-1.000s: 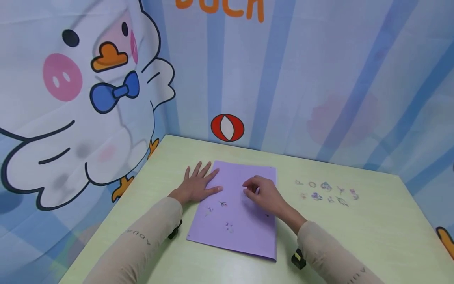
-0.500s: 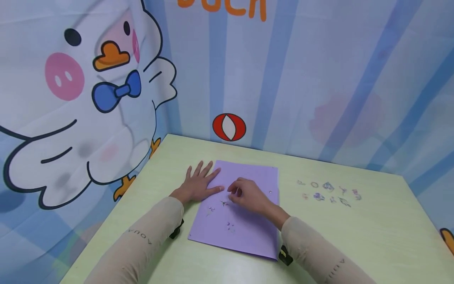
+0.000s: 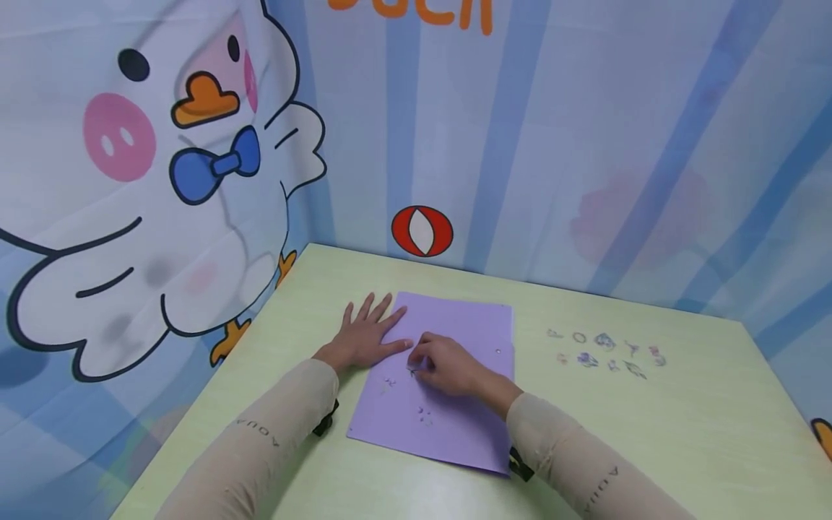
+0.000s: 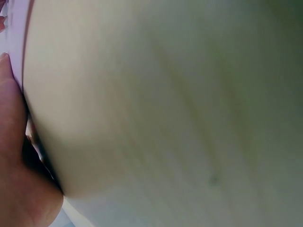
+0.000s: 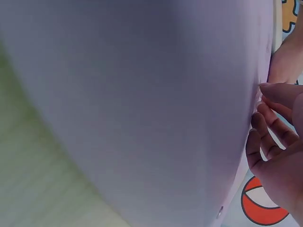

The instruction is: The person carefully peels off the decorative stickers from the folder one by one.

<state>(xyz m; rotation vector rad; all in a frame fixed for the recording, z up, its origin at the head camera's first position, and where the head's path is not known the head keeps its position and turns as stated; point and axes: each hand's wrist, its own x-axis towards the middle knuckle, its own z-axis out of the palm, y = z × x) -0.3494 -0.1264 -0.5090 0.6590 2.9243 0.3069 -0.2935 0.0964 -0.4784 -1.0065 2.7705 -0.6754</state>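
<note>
A purple sheet (image 3: 455, 318) lies on the table. My left hand (image 3: 364, 339) rests flat with spread fingers over its left edge, the thumb reaching onto the sheet. My right hand (image 3: 448, 365) is over the middle of the sheet, thumb and index finger pinched together at a small plant sticker (image 3: 412, 373), whose upper part the fingers cover. In the right wrist view the fingertips (image 5: 263, 88) meet low at the sheet's surface. Two more small stickers sit on the sheet, a leafy sprig (image 3: 388, 384) and a dotted one (image 3: 425, 416). The left wrist view shows mostly tabletop.
Two rows of small stickers (image 3: 604, 341) lie on the pale table (image 3: 650, 433) right of the sheet. A small hole or round mark (image 3: 498, 352) shows near the sheet's right edge. A printed cloth backdrop (image 3: 442, 144) stands behind and left.
My right hand has moved left and slightly down across the sheet, to the plant sticker, uncovering the round mark at the right edge. My left hand has stayed in place.
</note>
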